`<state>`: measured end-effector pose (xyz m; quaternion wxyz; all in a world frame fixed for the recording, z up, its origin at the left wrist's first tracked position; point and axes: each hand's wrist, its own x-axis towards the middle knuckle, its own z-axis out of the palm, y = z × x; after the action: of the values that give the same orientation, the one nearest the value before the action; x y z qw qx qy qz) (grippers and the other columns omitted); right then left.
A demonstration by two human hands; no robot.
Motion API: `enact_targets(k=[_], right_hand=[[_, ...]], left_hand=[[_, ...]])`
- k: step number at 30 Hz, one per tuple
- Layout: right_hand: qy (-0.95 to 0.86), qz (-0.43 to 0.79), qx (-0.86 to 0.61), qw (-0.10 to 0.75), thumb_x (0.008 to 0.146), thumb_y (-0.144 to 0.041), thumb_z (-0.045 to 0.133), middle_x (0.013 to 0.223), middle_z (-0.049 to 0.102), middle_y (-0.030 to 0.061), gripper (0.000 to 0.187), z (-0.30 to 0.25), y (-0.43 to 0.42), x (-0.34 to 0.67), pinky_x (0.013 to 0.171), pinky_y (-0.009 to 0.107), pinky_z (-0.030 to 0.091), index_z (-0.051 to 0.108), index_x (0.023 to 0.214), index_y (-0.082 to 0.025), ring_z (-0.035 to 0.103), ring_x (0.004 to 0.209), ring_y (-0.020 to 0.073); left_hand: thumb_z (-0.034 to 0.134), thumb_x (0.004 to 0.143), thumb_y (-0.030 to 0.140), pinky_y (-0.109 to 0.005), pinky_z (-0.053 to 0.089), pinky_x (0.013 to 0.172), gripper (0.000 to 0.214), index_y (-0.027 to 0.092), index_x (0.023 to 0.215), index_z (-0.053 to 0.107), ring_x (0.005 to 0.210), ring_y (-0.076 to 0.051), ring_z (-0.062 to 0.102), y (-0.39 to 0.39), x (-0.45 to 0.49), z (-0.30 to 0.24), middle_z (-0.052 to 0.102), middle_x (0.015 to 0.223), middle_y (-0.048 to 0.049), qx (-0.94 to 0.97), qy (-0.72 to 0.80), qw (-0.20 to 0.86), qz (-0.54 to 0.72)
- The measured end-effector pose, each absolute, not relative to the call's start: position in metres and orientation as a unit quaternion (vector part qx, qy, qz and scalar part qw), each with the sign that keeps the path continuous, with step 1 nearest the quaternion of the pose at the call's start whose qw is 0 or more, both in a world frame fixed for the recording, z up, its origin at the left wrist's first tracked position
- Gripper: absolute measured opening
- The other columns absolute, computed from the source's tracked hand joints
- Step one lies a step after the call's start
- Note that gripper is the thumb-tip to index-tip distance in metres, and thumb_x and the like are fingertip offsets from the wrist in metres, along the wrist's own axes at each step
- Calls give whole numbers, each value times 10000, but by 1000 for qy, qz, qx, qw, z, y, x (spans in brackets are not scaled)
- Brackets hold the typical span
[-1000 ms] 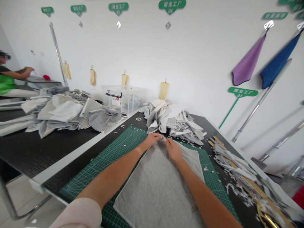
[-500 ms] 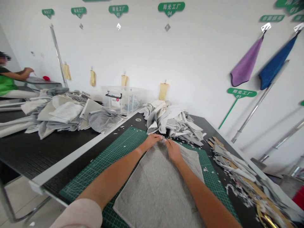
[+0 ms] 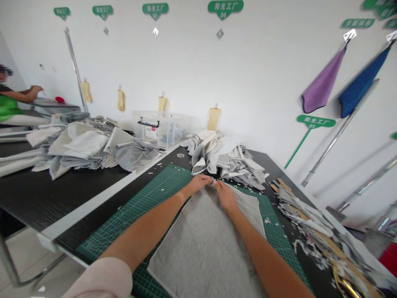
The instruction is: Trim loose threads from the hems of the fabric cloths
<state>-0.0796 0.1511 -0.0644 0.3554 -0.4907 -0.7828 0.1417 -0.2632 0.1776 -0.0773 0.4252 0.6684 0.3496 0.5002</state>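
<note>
One cloth (image 3: 206, 248), grey, lower centre, spread over a mat (image 3: 149, 192); left hand (image 3: 199, 184) and right hand (image 3: 227, 197), mid-frame, grip of each pinching the cloth's far edge; fabric heap (image 3: 228, 155) just beyond.

Arms (image 3: 151, 221) forward, hands (image 3: 227, 196) close together

Workshop: cutting mat (image 3: 139, 203), fabric heaps (image 3: 85, 145)

Plain grey is worn by the cloth (image 3: 211, 248) here, framed by a green mat (image 3: 164, 186) ruled in pale grid lines! Black is shown by the desk (image 3: 102, 215); near its far edge, white and grey are mixed in the fabric heap (image 3: 223, 153).
</note>
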Motion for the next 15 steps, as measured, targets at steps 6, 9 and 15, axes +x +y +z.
enact_targets(k=[6,9,15], right_hand=[[-789,140,-478,360,1019,-515,315,728,593,23,418,-65,151,-80,642,281,318,490,772,-228,542,702,185],[-778,155,-470,387,1012,-533,320,724,588,24,437,-65,149,-80,646,284,332,489,750,-227,528,696,185],[-666,285,-497,478,930,-658,405,583,518,-9,508,-64,156,-79,530,262,338,477,674,-226,467,560,151]], left_hand=[[617,810,484,-244,375,723,383,113,739,683,715,-129,497,176,-264,-76,581,689,10,678,362,410,491],[618,815,500,-250,403,758,401,111,796,714,748,-140,533,175,-263,-76,632,740,-7,675,358,414,495],[584,858,511,-262,448,813,439,111,933,750,813,-157,596,179,-262,-76,708,874,-43,668,388,385,504]])
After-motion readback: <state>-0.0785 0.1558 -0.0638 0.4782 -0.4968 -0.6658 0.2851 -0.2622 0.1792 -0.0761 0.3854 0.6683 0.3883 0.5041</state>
